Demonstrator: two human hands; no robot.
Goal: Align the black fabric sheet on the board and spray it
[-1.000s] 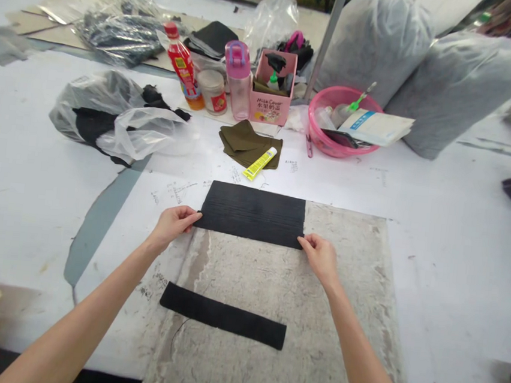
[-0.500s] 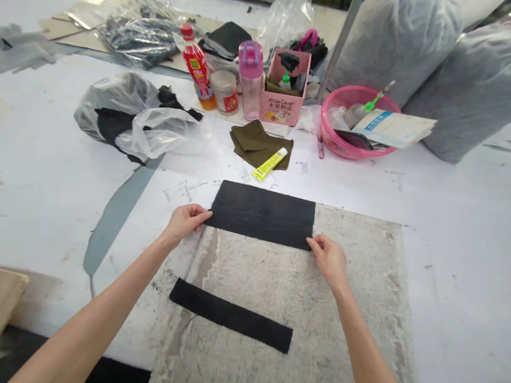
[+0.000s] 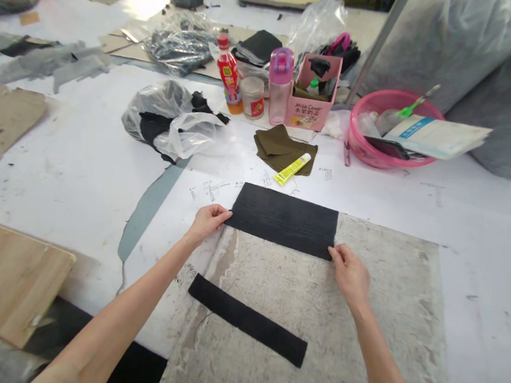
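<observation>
A wide black fabric piece [image 3: 283,219] lies flat across the top of a worn grey board [image 3: 375,305]. My left hand [image 3: 208,222] pinches its near left corner between thumb and fingers. At the near right corner, my right hand [image 3: 350,275] grips the same piece in a pinch. Closer to me on the board rests a narrow black fabric strip [image 3: 247,320], slanting down to the right, touched by neither hand. Past the wide piece, a yellow tube [image 3: 292,169] lies on olive fabric pieces [image 3: 274,144].
Behind stand a red-capped drink bottle [image 3: 230,75], a jar [image 3: 251,96], a pink water bottle [image 3: 279,91] and a pink box [image 3: 311,109]. A pink basin [image 3: 356,132] holds papers and tools. Plastic bags [image 3: 422,51] fill the back right; a wooden board [image 3: 7,276] is at left.
The view has swung left, so everything sits further right in the picture. Both hands keep their pinch on the wide fabric piece, which shows no clear movement on the board.
</observation>
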